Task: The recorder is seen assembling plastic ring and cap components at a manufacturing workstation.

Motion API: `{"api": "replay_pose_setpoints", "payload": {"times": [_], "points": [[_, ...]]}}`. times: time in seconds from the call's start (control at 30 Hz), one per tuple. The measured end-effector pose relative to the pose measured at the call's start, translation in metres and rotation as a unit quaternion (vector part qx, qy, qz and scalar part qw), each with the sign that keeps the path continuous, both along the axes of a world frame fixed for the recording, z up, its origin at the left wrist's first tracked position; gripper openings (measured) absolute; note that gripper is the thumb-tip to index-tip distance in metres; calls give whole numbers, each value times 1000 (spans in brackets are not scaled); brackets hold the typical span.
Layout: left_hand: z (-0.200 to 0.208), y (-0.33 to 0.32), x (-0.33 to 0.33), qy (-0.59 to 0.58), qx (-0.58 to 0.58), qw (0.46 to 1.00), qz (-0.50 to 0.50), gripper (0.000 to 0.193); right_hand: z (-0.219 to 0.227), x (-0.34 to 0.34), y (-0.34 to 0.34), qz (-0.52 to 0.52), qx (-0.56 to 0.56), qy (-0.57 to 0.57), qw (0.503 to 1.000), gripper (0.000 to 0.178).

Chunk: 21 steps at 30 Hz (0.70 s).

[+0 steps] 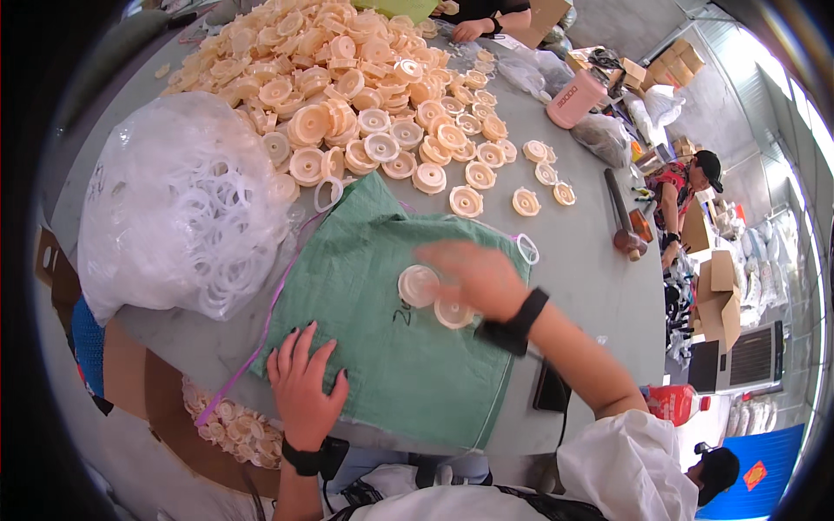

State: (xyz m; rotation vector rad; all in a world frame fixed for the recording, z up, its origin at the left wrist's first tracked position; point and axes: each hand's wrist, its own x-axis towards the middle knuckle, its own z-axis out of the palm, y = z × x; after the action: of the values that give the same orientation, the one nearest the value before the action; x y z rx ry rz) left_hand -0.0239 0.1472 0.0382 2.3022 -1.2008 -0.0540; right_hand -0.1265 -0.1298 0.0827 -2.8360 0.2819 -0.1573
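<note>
A green woven sack (382, 373) lies flat on the table in front of me. My left hand (306, 382) rests on its left side, fingers spread and holding nothing. Over the sack's upper right part is my right hand (473, 276), its fingers smeared by motion. Two pale round plastic caps (419, 286) are on the sack beside and partly under that hand; whether it grips one cannot be seen. A white ring (526, 249) lies at the sack's right corner, and another white ring (328, 194) at its upper left edge.
A big heap of peach-coloured round plastic parts (330, 78) covers the far table. At left stands a clear bag of white rings (191, 208). A mallet (622, 217) and pink bottle (577, 99) sit at right. A cardboard box (165, 425) holds parts below. Two co-workers are nearby.
</note>
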Motion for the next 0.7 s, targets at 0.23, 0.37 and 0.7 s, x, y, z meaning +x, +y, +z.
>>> {"api": "replay_pose_setpoints", "payload": {"times": [0.23, 0.37, 0.7], "points": [[0, -8, -1, -15, -29, 999, -5, 36, -17, -9, -190, -310, -116, -130, 934, 39], [-5, -2, 3, -29, -24, 999, 0, 36, -24, -5, -228, -424, -107, 47, 898, 52], [0, -5, -1, -24, 17, 1000, 5, 35, -63, 23, -321, -473, -107, 16, 874, 56]]}}
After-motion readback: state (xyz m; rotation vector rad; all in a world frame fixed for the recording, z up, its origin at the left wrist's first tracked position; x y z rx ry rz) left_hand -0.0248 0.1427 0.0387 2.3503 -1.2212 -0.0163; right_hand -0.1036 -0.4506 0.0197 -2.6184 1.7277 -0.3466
